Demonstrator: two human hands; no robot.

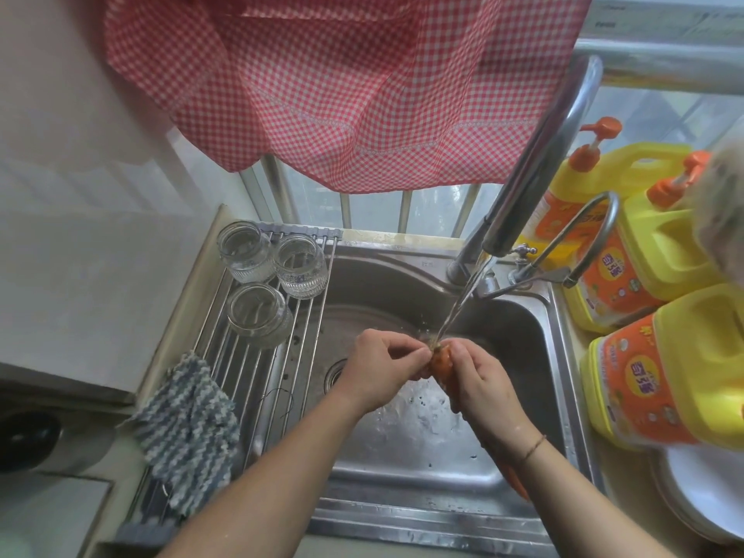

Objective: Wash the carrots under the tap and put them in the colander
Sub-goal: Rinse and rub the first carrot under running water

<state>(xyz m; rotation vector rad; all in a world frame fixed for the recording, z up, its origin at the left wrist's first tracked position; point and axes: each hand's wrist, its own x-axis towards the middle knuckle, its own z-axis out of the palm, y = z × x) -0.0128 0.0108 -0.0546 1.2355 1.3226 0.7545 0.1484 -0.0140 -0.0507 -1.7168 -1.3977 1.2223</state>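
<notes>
An orange carrot [439, 364] is held over the steel sink [406, 477], its top end under the thin stream from the tap [535, 163]. My right hand [479, 380] grips the carrot along its length. My left hand [382, 368] pinches at the carrot's top with thumb and fingertips. Another orange carrot [515, 479] shows below my right forearm, near the sink's front right. No colander is visible.
A roll-up drying rack [249, 380] covers the sink's left part, carrying three glass jars [257, 312] and a blue-grey knitted cloth [189, 428]. Yellow detergent jugs [664, 368] crowd the right counter beside white plates [708, 493]. A red checked curtain [342, 86] hangs above.
</notes>
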